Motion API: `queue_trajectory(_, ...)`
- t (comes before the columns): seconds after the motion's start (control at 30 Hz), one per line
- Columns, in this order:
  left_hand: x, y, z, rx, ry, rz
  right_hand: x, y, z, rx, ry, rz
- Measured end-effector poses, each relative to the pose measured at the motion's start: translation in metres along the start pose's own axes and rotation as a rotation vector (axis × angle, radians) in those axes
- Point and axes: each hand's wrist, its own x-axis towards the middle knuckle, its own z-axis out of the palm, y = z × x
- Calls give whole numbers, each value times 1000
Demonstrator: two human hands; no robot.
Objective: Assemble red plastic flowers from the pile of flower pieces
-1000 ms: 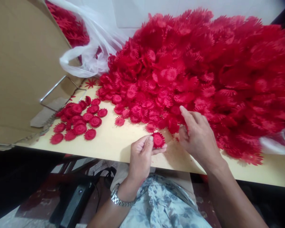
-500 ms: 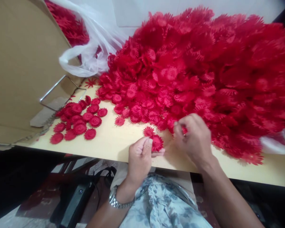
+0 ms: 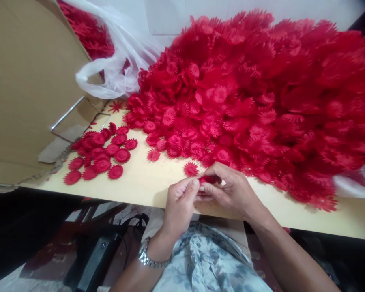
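Note:
My left hand (image 3: 179,202) and my right hand (image 3: 228,190) meet at the near edge of the pale wooden table (image 3: 140,182). Between their fingertips they pinch a small red plastic flower piece (image 3: 208,179), mostly hidden by the fingers. A loose red flower (image 3: 190,168) lies just beyond the left thumb. A huge heap of red flower pieces (image 3: 261,93) covers the table's right and back. A small group of finished-looking red flowers (image 3: 100,156) lies to the left. I wear a metal watch (image 3: 147,256) on my left wrist.
A large cardboard box (image 3: 27,81) lies on its side at the left, with a metal wire handle (image 3: 76,115) beside it. A clear plastic bag (image 3: 115,61) holding more red pieces sits behind. A black device (image 3: 94,255) lies on the floor below.
My right hand drew back from the heap with a red piece and came to my left hand. Both hands now pinch the flower together. One loose flower now lies near the thumb.

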Motion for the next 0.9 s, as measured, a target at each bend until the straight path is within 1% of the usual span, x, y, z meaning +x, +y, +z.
queue_trajectory(0.1,-1,-2,-1,26,15,28,-2,0,-2,59,0,7)
queue_trajectory(0.2,-2,-2,-2,101,57,54,-4,-2,-1,-8,28,-19)
queue_trajectory(0.23,-2,-2,-2,114,65,56,-4,-1,-1,-62,64,-36)
queue_trajectory(0.3,-2,-1,-2,117,81,55,-3,3,-2,-204,178,-75)
queue_trajectory(0.37,-3,0,-3,103,117,54,-2,12,-7,-377,313,-103)
queue_trajectory(0.4,-3,1,-4,98,143,57,-1,17,-11,-469,357,-103)
queue_trajectory(0.47,-3,3,-5,85,183,65,2,25,-19,-630,372,-86)
queue_trajectory(0.53,-2,5,-6,72,179,64,3,26,-25,-697,332,-72)
queue_trajectory(0.57,-2,5,-5,65,168,61,4,24,-25,-672,309,-77)
queue_trajectory(0.63,-1,5,-5,59,146,58,3,15,-22,-506,238,-100)
queue_trajectory(0.7,-1,5,-4,57,115,53,2,4,-14,-289,112,-111)
queue_trajectory(0.77,-2,4,-4,62,63,44,1,-2,-6,-137,10,-86)
queue_trajectory(0.83,-3,4,-4,81,11,37,0,-5,-1,-52,-3,-48)
queue_trajectory(0.9,-4,4,-5,112,-8,48,-2,-4,0,17,12,-7)
